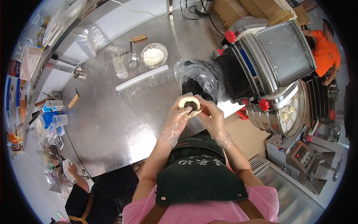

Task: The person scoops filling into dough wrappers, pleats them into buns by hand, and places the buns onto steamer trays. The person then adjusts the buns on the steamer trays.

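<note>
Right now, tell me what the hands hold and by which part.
Dough with dark filling: the left hand holds its left side, the right hand its right edge.

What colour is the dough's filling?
The filling looks dark, nearly black, best seen in the head view.

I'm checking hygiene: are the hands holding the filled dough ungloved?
No, the left hand and right hand around the filled dough both wear clear plastic gloves.

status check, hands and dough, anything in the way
Left hand and right hand on dough. Dough open, dark filling showing. Clear plastic just beyond, nothing seen blocking.
</note>
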`<state>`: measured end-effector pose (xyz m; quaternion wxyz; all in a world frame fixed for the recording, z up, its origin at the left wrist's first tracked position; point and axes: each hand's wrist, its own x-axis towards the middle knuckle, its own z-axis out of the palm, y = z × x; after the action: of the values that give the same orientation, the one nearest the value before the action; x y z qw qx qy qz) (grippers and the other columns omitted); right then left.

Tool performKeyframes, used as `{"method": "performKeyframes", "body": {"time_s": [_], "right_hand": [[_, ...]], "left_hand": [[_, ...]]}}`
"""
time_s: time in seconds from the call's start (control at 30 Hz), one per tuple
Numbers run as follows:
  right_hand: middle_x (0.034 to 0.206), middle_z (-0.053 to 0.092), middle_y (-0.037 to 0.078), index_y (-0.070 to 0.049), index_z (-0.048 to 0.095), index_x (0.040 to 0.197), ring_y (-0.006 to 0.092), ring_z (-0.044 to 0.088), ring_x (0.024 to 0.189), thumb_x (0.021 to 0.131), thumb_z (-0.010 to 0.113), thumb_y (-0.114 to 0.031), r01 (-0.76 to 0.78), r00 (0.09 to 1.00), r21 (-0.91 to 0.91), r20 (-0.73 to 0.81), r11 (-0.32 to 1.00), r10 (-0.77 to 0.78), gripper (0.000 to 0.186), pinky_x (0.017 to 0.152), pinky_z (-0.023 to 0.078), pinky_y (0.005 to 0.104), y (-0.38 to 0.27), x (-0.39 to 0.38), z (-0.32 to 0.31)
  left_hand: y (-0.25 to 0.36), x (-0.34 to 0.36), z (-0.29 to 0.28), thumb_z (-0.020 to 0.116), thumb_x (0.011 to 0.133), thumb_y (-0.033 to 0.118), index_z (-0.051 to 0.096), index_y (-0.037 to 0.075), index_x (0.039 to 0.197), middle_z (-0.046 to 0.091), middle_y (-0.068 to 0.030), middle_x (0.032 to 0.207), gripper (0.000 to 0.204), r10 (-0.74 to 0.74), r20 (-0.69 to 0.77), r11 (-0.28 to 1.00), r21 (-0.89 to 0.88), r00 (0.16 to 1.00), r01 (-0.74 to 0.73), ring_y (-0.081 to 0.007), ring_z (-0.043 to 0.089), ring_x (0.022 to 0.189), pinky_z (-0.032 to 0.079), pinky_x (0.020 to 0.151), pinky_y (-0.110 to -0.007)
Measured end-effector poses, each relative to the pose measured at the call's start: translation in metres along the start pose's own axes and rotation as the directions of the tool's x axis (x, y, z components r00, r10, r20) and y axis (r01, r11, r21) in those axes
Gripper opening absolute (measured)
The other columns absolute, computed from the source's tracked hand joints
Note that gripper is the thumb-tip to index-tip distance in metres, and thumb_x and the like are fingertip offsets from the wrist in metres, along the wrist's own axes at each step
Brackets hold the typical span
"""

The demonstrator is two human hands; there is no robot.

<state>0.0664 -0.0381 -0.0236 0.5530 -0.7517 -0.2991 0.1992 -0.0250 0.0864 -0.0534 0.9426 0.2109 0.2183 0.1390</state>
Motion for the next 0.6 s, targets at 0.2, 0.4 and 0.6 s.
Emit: {"method": "performKeyframes", "body": {"time_s": [0.2, 0.4, 0.6], "right_hand": [[0.083, 0.065, 0.004, -0.001, 0.065, 0.109, 0.0117, 0.061, 0.068, 0.081, 0.072, 0.01, 0.248, 0.968, -0.216, 0.101, 0.944, -0.232, 0.031, 0.062, 0.051, 0.0251, 0.003, -0.003, -0.01], [0.087, 0.07, 0.008, -0.005, 0.063, 0.116, 0.0159, 0.067, 0.067, 0.082, 0.074, 0.002, 0.137, 0.99, -0.063, 0.03, 0.989, -0.135, 0.037, 0.062, 0.054, 0.0285, 0.005, -0.004, -0.004], [0.088, 0.07, 0.009, -0.005, 0.064, 0.119, 0.0186, 0.068, 0.071, 0.084, 0.071, 0.001, 0.079, 0.99, -0.151, 0.129, 0.985, -0.059, 0.036, 0.065, 0.054, 0.0282, 0.005, 0.001, -0.012]], "left_hand": [[0.006, -0.001, 0.003, 0.061, 0.091, 0.0, 0.05, 0.002, 0.135, 0.056, -0.0208, 0.135, 0.045, -0.045, 0.058, 0.999, 0.012, 0.997, 0.044, -0.0286, 0.059, 0.12, 0.051, 0.103, -0.038], [0.013, -0.004, 0.007, 0.062, 0.094, 0.007, 0.054, 0.004, 0.132, 0.063, -0.013, 0.123, 0.038, -0.099, -0.086, 0.971, 0.208, 0.991, 0.115, -0.0198, 0.062, 0.11, 0.052, 0.096, -0.035], [0.016, -0.005, 0.009, 0.06, 0.096, 0.009, 0.055, 0.006, 0.132, 0.062, -0.0086, 0.123, 0.037, -0.144, -0.038, 0.938, 0.314, 0.989, 0.148, -0.017, 0.06, 0.11, 0.051, 0.095, -0.033]]}}
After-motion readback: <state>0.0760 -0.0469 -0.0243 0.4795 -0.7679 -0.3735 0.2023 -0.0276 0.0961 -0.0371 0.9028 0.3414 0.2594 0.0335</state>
